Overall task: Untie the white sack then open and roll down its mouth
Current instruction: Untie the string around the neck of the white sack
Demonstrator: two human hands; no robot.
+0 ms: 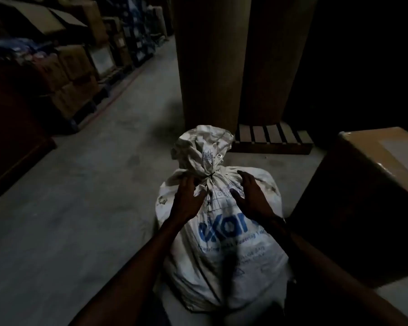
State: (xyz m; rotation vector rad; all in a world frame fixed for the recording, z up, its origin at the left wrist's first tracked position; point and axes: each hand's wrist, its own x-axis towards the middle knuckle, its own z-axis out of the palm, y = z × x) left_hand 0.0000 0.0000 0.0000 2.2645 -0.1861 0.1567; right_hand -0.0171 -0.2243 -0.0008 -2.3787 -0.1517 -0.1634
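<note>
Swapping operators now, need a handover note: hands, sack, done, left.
Left hand: open, fingers resting on the white sack just left of its neck.
Right hand: open, on the sack's shoulder right of the neck.
Sack stands upright on the floor, cardboard box to its right.
Done: nothing; the dark tie is on the neck, mouth bunched shut.
Left: undo tie, open mouth, roll it down.

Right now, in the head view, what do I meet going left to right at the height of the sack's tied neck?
Bare floor → left hand → tie on the white sack → right hand → cardboard box.
</note>
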